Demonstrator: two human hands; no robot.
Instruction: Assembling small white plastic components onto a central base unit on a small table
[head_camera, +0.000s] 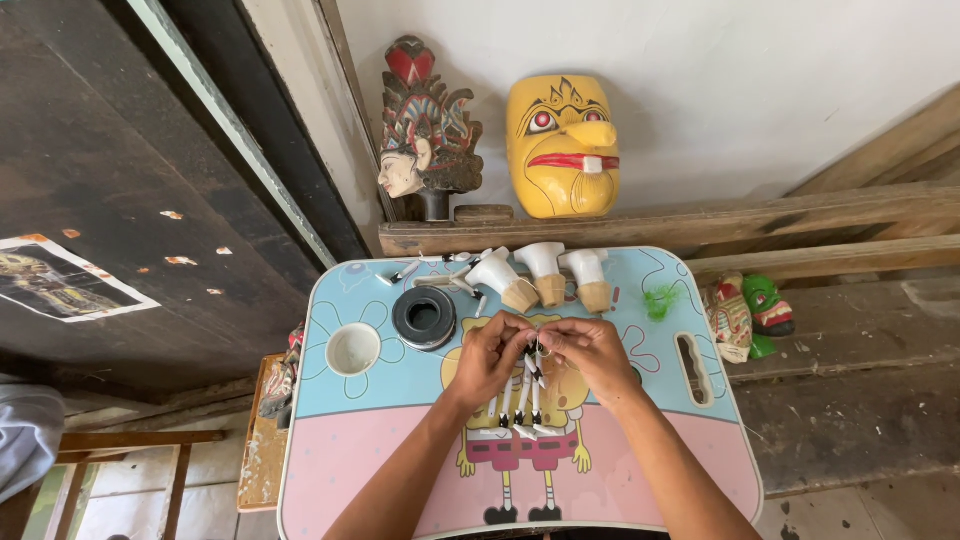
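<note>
Both hands, left hand and right hand, pinch a small white-and-black jointed puppet piece (details hard to make out) over the cartoon-printed blue-and-pink surface.

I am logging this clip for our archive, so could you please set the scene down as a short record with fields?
Setting: small blue and pink cartoon-printed table against a white wall
Left hand: left hand pinches a bundle of thin white and black pieces
Right hand: right hand pinches the same bundle from the other side
On the table: three white funnel-shaped pieces, black tape roll, green tuft
On the ledge: yellow mask, carved painted head
</note>
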